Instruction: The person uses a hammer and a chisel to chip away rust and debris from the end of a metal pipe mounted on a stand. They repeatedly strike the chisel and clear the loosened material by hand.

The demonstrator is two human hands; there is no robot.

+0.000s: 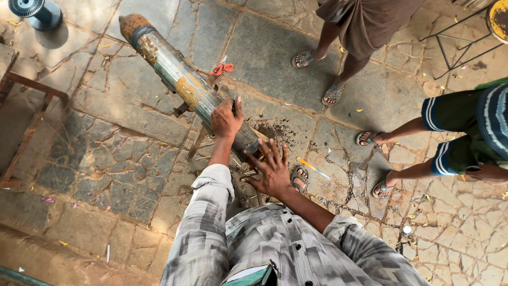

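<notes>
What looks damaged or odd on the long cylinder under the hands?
The long cylinder is worn: its far end is rusty orange and its wrapping is patchy. The left hand rests on it; the right hand hovers with fingers spread at its near end.

**Cylinder on a stand, hands at its near end, bystanders to the right**

A long rusted metal cylinder (180,79) lies slanted on a low metal stand (197,143), its far end up-left and its near end toward the person. The left hand (226,119) rests on top of the cylinder near that end; the right hand (271,170) spreads just right of and below it. Orange-handled scissors (223,69) lie just right of the cylinder's middle. A yellow-handled tool (312,168) lies on the stone paving (106,153) right of the right hand. Two bystanders' sandalled feet (333,94) stand further right. A round fan base (37,11) sits far upper left.
</notes>
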